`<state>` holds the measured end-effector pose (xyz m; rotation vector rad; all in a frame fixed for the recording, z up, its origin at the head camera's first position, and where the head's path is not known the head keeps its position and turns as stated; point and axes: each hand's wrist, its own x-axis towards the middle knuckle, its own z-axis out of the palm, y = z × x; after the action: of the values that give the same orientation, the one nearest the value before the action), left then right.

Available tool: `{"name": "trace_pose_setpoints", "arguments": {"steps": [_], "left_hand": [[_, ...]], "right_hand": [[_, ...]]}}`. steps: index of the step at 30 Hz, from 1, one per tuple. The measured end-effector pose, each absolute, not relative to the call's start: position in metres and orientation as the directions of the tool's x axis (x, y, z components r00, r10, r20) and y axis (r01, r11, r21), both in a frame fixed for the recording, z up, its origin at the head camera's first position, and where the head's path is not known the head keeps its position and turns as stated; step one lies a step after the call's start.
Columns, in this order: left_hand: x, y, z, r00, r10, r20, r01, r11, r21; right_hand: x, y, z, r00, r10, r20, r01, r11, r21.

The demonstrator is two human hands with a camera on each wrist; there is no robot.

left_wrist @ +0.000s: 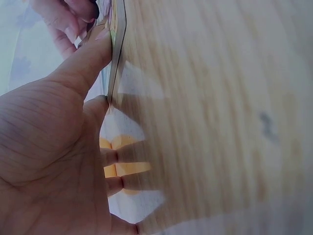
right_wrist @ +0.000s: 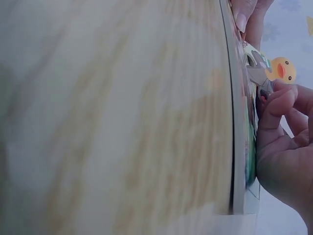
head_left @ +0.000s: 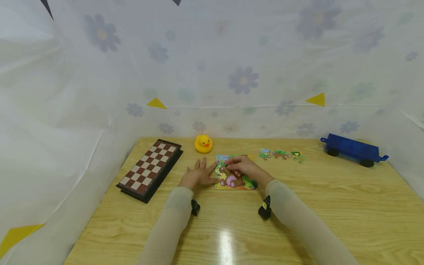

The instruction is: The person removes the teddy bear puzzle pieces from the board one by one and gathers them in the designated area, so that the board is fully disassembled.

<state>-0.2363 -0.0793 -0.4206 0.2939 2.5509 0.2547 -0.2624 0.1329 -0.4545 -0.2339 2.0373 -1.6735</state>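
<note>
A flat jigsaw puzzle with a brown teddy bear picture point(head_left: 220, 186) lies on the table in front of the person. The left hand point(head_left: 199, 176) is spread at its left side, thumb resting on the puzzle's edge and the other fingers extended over the wood. Above the puzzle, the right hand point(head_left: 246, 168) pinches a puzzle piece point(right_wrist: 256, 73) between thumb and fingers. That piece stands tilted against the picture in the right wrist view. The right hand hides the upper right part of the puzzle in the head view.
Loose puzzle pieces point(head_left: 281, 155) lie behind and right of the puzzle. A yellow rubber duck point(head_left: 203, 144) sits behind the left hand. To the left is a checkered board point(head_left: 149, 167) on a dark case; a blue toy wagon point(head_left: 352, 148) stands at the back right.
</note>
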Motion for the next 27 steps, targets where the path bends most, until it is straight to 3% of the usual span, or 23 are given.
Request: {"name": "trace_pose_setpoints", "arguments": {"steps": [16, 27], "left_hand": [[-0.2371, -0.0787, -0.4222, -0.821, 0.250, -0.513, 0.151, 0.962, 0.226], [-0.2357, -0.0768, -0.4173, -0.815, 0.243, -0.525, 0.152, 0.966, 0.211]], "right_hand": [[-0.2613, 0.1236, -0.4523, -0.908, -0.312, -0.279, 0.195, 0.275, -0.942], [-0.2653, 0.1259, -0.4539, -0.913, -0.273, -0.304, 0.251, 0.214, -0.944]]}}
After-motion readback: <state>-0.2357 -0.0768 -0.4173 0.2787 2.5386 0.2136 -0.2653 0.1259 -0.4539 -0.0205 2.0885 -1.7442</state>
